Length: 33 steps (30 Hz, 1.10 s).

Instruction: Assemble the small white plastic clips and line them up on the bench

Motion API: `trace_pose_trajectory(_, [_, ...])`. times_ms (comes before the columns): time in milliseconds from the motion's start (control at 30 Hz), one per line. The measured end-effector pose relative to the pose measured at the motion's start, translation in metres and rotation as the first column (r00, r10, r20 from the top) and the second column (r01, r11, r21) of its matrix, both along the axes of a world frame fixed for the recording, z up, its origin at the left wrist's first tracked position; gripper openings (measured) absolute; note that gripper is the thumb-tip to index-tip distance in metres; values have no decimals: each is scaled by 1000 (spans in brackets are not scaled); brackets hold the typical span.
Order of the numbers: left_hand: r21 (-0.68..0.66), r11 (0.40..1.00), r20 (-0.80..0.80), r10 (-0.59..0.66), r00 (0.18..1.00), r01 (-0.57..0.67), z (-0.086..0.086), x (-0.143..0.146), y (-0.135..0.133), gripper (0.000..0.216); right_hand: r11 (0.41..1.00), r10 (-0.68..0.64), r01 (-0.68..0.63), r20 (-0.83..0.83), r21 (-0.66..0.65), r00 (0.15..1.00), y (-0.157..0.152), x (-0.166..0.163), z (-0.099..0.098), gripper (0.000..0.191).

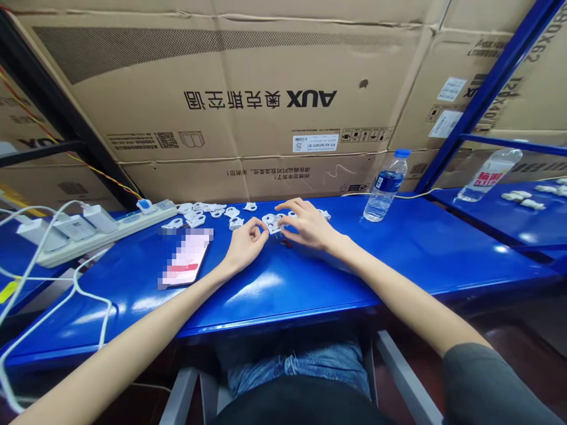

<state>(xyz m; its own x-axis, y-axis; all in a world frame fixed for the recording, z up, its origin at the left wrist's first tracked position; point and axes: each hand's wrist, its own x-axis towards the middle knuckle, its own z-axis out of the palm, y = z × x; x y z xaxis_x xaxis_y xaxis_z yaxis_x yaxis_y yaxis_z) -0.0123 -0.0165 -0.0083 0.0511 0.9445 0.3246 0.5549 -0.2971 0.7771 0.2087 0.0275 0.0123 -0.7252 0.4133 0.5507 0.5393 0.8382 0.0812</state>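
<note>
Pinched at the fingertips of my left hand (246, 243) is a small white plastic part with round holes (271, 224). It is held just above the blue table. My right hand (308, 225) arches over the part's right side, its fingers spread and the index finger stretched out. The thumb and a fingertip come close to the part, and whether they touch it is hard to see. Beneath the hands lie some tiny red and dark pieces (286, 242), too small to name. More white plastic parts (195, 219) lie loosely along the back of the table, some partly behind my right hand.
On the blue table (274, 295), a phone (186, 260) lies left of my left arm. A power strip (133, 221) with chargers and white cables stands at the left. A water bottle (386, 188) stands right, another bottle (489, 174) beyond. Large cardboard boxes (266, 53) wall the back.
</note>
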Motion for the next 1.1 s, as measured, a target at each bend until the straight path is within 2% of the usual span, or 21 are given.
trace_pose_trajectory(200, [-39, 999, 81, -22, 996, 26, 0, 1, 1, 14, 998, -5, 5, 0, -55, 1000, -1, 0, 1, 16])
trace_pose_trajectory(367, [-58, 998, 134, -22, 991, 30, 1, 1, 4, 16, 999, 9, -9, 6, -41, 1000, -1, 0, 1, 16])
trace_pose_trajectory(600, [-7, 999, 138, -53, 989, 54, 1, 2, 3, 17, 996, -55, 53, -22, -74, 998, 2, 0, -3, 16])
trace_pose_trajectory(800, [33, 999, -29, -41, 999, 42, 0, 3, 1, 17, 987, -143, 141, -23, -80, 989, 6, 3, -3, 15])
trace_pose_trajectory(900, [15, 997, -143, -79, 987, 82, -3, 1, 2, 17, 980, -181, 179, -18, -82, 983, 6, 4, -2, 15])
trace_pose_trajectory(1100, [-17, 994, -294, -108, 950, 108, -9, 0, 2, 20, 976, -185, 180, -33, -126, 982, 6, 3, -3, 15])
